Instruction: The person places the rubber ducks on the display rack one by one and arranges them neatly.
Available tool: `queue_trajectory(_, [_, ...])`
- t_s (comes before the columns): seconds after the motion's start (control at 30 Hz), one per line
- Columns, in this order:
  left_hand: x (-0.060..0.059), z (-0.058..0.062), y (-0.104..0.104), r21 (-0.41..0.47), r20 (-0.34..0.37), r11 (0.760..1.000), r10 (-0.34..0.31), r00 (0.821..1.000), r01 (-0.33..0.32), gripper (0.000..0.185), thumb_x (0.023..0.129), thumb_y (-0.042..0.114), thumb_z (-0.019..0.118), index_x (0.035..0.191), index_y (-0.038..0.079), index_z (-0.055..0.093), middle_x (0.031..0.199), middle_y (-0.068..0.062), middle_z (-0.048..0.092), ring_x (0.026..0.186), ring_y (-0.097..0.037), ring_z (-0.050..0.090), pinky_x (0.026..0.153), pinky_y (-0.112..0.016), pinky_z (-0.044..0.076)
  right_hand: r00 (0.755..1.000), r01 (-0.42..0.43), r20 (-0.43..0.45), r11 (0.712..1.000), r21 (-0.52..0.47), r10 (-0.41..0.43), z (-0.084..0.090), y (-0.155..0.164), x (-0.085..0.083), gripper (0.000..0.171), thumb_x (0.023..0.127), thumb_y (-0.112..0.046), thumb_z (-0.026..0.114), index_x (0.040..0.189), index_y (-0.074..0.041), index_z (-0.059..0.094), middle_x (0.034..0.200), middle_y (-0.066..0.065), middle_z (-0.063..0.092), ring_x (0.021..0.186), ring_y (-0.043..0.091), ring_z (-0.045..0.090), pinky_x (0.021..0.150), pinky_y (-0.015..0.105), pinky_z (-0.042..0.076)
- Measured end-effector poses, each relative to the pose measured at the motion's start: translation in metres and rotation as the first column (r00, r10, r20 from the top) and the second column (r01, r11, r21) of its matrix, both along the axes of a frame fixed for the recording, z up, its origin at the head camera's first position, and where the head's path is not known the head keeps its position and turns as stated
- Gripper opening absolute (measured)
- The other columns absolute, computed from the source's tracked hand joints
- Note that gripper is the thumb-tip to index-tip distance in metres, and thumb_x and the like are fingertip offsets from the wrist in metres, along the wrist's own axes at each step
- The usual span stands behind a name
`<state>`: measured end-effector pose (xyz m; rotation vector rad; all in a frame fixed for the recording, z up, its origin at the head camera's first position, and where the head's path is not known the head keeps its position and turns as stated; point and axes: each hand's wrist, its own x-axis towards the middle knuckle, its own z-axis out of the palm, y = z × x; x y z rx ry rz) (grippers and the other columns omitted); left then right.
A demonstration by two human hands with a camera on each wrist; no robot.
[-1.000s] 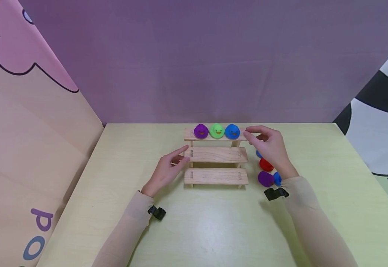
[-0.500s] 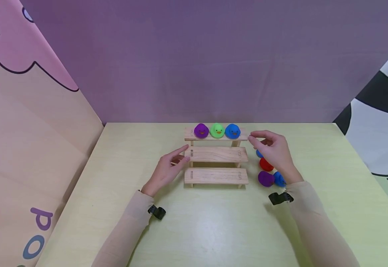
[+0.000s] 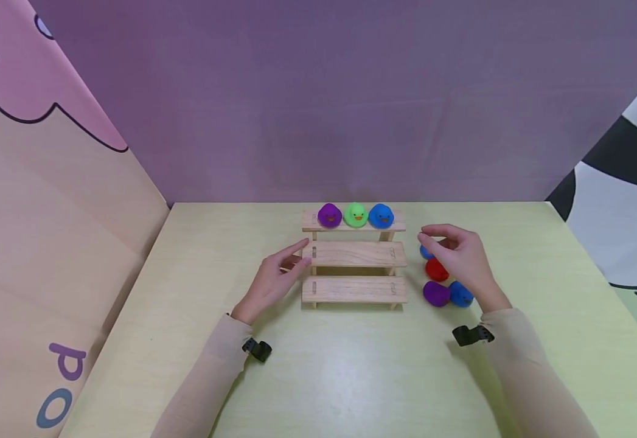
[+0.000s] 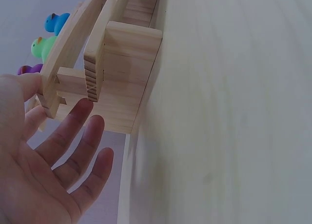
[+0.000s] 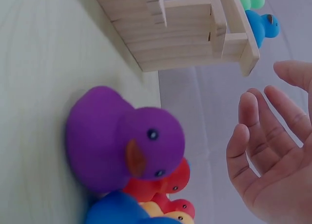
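Left hand (image 3: 272,277), fingers relaxed, steadies three-tier wooden step shelf (image 3: 354,255); right hand (image 3: 460,258), empty and relaxed, hovers over loose rubber ducks (image 3: 443,286); risk: careless reach scatters them.

Right hand (image 3: 460,258): withdrawn from the right end of the top step of the three-tier wooden stair rack (image 3: 354,255), shifted toward 5 o'clock; now apart from the rack, open-fingered, above the loose cluster of rubber ducks on the pale green table.

Blue rubber duck (image 3: 461,294), at 3 o'clock of the purple rubber duck (image 3: 436,293) in that cluster: earlier mostly covered by the right wrist, now largely uncovered in the head view.
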<state>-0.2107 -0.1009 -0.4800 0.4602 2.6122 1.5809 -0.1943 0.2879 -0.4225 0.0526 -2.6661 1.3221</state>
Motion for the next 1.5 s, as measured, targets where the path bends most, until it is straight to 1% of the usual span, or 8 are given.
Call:
queue_trajectory(0.17, [0.0,0.0,0.0,0.005,0.006,1.0,0.006,1.0,-0.006,0.051,0.108,0.043,0.063,0.157,0.032,0.055,0.12,-0.005,0.079,0.105,-0.021,0.071,0.085,-0.035,0.059,1.0,0.006,0.008,1.0,0.015,-0.006,-0.004,0.006,0.004,0.045,0.103,-0.047,0.069,0.132,-0.014,0.074,0.103,-0.021,0.069,0.084,0.015,0.061,0.067,0.025,0.051])
queue_trajectory(0.3, [0.001,0.0,0.0,0.011,0.009,1.0,0.013,1.0,-0.013,0.05,0.108,0.042,0.063,0.157,0.032,0.056,0.119,-0.005,0.079,0.105,-0.021,0.071,0.084,-0.035,0.059,1.0,0.003,0.004,1.0,0.016,-0.003,-0.008,0.01,0.007,0.045,0.103,-0.047,0.069,0.132,-0.013,0.074,0.11,-0.024,0.068,0.09,0.02,0.066,0.071,0.023,0.053])
queue_trajectory(0.4, [0.001,0.001,0.001,0.013,0.008,1.0,0.011,1.0,-0.011,0.05,0.108,0.042,0.063,0.156,0.033,0.056,0.119,-0.004,0.079,0.105,-0.021,0.071,0.084,-0.036,0.059,1.0,0.006,0.0,1.0,0.013,-0.006,-0.01,0.014,0.009,0.045,0.103,-0.047,0.07,0.131,-0.013,0.074,0.106,-0.027,0.068,0.09,0.024,0.067,0.069,0.024,0.053])
queue_trajectory(0.67, [0.0,0.002,0.001,0.013,0.021,1.0,-0.002,1.0,0.002,0.05,0.108,0.044,0.063,0.157,0.036,0.054,0.121,-0.003,0.078,0.107,-0.02,0.07,0.087,-0.035,0.059,1.0,0.013,0.011,0.999,0.036,-0.014,-0.018,0.026,0.017,0.044,0.103,-0.046,0.069,0.13,-0.012,0.075,0.103,-0.029,0.067,0.088,0.005,0.064,0.071,0.021,0.053])
queue_trajectory(0.87, [-0.001,0.0,0.001,0.017,0.027,1.0,-0.012,1.0,0.012,0.051,0.108,0.045,0.063,0.157,0.036,0.054,0.12,-0.003,0.079,0.107,-0.02,0.071,0.088,-0.036,0.059,0.999,0.017,0.045,0.998,0.053,-0.019,-0.023,0.036,0.025,0.043,0.104,-0.045,0.069,0.132,-0.012,0.074,0.104,-0.022,0.069,0.089,0.005,0.065,0.073,0.021,0.052])
queue_trajectory(1.13, [-0.001,0.0,-0.001,0.013,0.021,1.0,-0.007,1.0,0.006,0.051,0.107,0.045,0.063,0.157,0.035,0.055,0.121,-0.004,0.078,0.106,-0.02,0.071,0.087,-0.037,0.059,0.999,0.032,0.039,0.992,0.12,-0.037,-0.027,0.044,0.032,0.043,0.103,-0.044,0.069,0.132,-0.011,0.074,0.104,-0.027,0.063,0.089,-0.001,0.061,0.069,0.022,0.053])
queue_trajectory(1.4, [0.001,0.0,0.0,0.012,0.029,1.0,0.005,1.0,-0.006,0.051,0.107,0.044,0.064,0.157,0.037,0.054,0.122,-0.004,0.078,0.106,-0.019,0.07,0.086,-0.035,0.059,0.998,0.028,0.052,0.992,0.123,-0.035,-0.03,0.053,0.042,0.042,0.103,-0.042,0.071,0.131,-0.012,0.073,0.109,-0.03,0.061,0.091,-0.003,0.06,0.067,0.023,0.056])
queue_trajectory(1.5, [0.001,0.001,0.0,0.014,0.026,1.0,0.008,1.0,-0.009,0.05,0.107,0.044,0.064,0.156,0.036,0.055,0.121,-0.004,0.078,0.106,-0.02,0.07,0.086,-0.035,0.059,0.996,0.042,0.067,0.989,0.142,-0.052,-0.032,0.058,0.046,0.043,0.103,-0.045,0.07,0.132,-0.013,0.073,0.11,-0.027,0.062,0.092,-0.004,0.059,0.069,0.022,0.055])
